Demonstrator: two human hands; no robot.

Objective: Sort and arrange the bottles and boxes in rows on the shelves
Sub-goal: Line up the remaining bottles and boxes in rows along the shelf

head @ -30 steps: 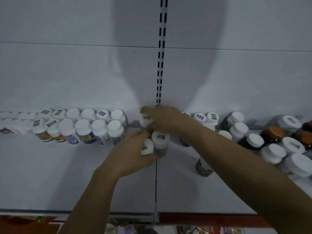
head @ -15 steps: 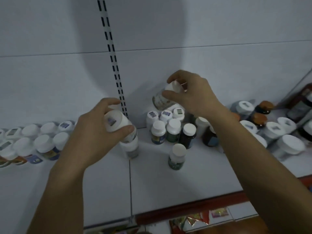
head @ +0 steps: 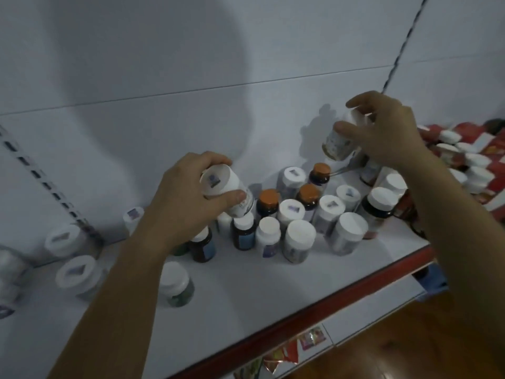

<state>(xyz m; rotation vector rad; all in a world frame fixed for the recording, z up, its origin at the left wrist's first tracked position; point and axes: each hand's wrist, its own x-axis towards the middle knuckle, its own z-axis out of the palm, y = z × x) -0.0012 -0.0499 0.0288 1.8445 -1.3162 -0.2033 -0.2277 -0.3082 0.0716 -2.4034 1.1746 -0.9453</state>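
White-capped left bottle point(head: 228, 188), gripped tilted by the left hand point(head: 185, 199), and right bottle point(head: 337, 144), gripped by the right hand point(head: 388, 132), hang above the shelf point(head: 259, 296); straighten each, then lower beside its like without toppling neighbours point(head: 299, 239).

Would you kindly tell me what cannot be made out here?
Head view: label text on the left-hand bottle and the right-hand bottle, too small and blurred.
Head view: dark bottle, partly behind the left hand.
Head view: far-left bottles, blurred and cut by the edge.
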